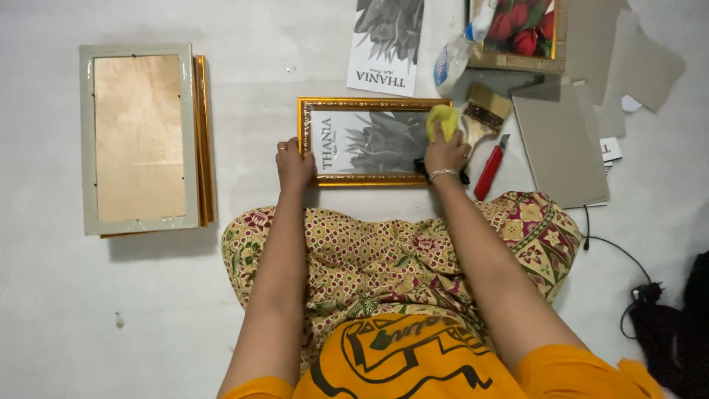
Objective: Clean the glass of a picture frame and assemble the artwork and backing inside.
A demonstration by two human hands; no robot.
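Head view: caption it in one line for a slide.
Left hand steadies a gold picture frame while right hand presses a yellow cloth on its glass.

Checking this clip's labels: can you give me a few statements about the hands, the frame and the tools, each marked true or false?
1. The right hand presses a yellow cloth on the gold picture frame. True.
2. The left hand holds the red utility knife. False: it grips the frame's left edge; the knife lies on the floor.
3. A paintbrush lies right of the frame. True.
4. The stacked frames at left lie face up. False: the top one shows its backing board.
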